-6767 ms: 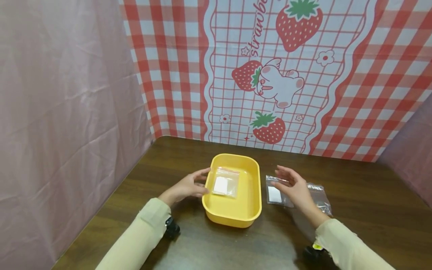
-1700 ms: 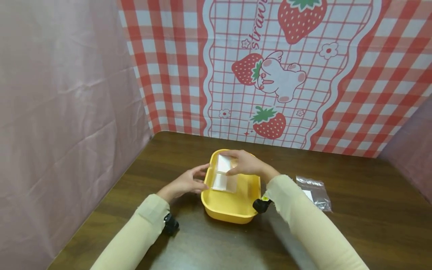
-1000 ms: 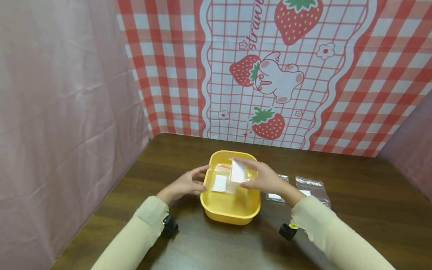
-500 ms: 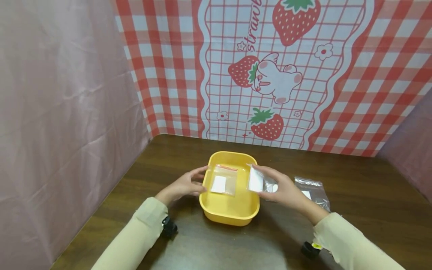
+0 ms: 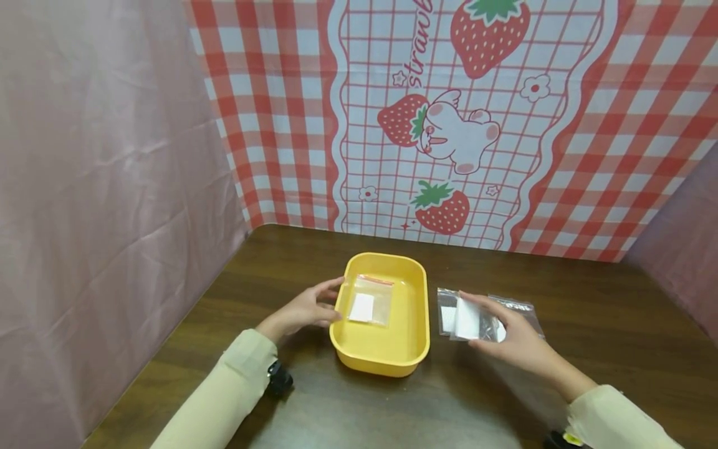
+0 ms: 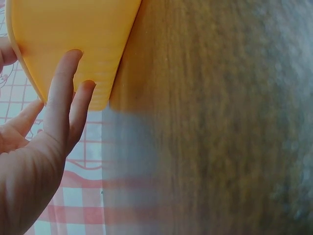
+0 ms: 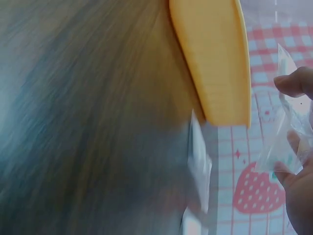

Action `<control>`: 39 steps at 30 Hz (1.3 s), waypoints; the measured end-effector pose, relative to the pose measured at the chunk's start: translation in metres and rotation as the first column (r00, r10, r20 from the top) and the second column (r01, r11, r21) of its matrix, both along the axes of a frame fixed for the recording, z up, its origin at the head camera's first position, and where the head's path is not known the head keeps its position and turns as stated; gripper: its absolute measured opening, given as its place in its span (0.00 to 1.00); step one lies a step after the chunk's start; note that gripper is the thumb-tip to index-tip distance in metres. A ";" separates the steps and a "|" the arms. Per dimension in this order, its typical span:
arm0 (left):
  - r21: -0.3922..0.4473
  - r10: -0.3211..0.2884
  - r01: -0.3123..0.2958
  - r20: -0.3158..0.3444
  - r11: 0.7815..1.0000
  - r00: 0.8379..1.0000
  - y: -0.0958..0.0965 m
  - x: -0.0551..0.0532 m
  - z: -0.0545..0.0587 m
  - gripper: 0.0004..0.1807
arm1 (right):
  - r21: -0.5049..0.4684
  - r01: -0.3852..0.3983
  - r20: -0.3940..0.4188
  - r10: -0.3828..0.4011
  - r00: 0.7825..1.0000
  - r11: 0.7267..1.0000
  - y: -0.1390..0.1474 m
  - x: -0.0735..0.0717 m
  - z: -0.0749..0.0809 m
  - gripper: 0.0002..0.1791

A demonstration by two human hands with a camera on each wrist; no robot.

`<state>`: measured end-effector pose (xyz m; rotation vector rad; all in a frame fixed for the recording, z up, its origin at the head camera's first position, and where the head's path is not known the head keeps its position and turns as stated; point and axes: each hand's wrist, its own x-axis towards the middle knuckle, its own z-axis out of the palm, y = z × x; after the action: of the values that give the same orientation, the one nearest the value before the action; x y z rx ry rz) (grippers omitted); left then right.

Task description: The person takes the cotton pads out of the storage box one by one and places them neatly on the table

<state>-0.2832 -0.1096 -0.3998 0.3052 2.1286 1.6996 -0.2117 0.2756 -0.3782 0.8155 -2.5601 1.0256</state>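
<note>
My right hand pinches a small clear zip bag with a white card-like insert, thumb and fingers at its edges. In the right wrist view this held bag hangs above table level. Beneath it in the head view, another clear zip bag with a white insert lies on the table. A third bag sits partly hidden behind my right hand. My left hand touches the left side of a yellow plastic tub, its straight fingers along the wall. Inside the tub lies one red-topped zip bag.
The dark wooden table carries the tub near its middle. A red-checked strawberry cloth hangs behind the far edge, and a pale pink curtain hangs at the left.
With the zip bag in its fingers, my right hand has moved out of the tub to the right, over the bags on the table. My left hand stays at the tub's side.
</note>
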 end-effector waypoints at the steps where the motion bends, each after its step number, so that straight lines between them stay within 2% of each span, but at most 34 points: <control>1: 0.004 0.000 0.000 0.000 1.000 1.000 0.000 0.000 0.000 0.42 | 0.000 0.003 0.002 -0.003 1.000 1.000 0.004 0.001 -0.001 0.41; 7: 0.001 -0.003 0.003 -0.004 1.000 1.000 0.000 -0.001 -0.002 0.42 | -0.035 0.008 0.037 -0.006 0.999 0.999 0.028 0.010 -0.006 0.40; 14: -0.007 -0.005 0.005 -0.010 1.000 1.000 0.000 -0.001 -0.002 0.42 | 0.010 0.044 0.001 -0.044 0.999 0.999 0.058 0.015 -0.013 0.41; 18: 0.000 -0.008 0.008 -0.012 1.000 1.000 0.000 0.000 -0.001 0.42 | 0.019 0.045 -0.009 -0.045 0.999 0.999 0.078 0.014 -0.018 0.42; 27: 0.001 -0.008 0.008 -0.021 1.000 1.000 -0.001 0.001 0.000 0.43 | -0.004 -0.023 -0.042 0.023 0.999 1.000 0.122 0.004 -0.031 0.42; 32: -0.009 -0.009 0.009 -0.026 1.000 1.000 -0.001 0.001 0.000 0.43 | 0.003 -0.019 -0.021 0.019 1.000 1.000 0.145 0.001 -0.038 0.42; 39: -0.002 -0.015 0.015 -0.028 1.000 1.000 0.000 0.001 0.000 0.43 | 0.060 0.006 0.007 -0.006 1.000 0.998 0.172 -0.003 -0.043 0.41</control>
<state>-0.2822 -0.1096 -0.3998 0.3449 2.1422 1.6944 -0.2152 0.4474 -0.4214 0.8200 -2.6089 0.9556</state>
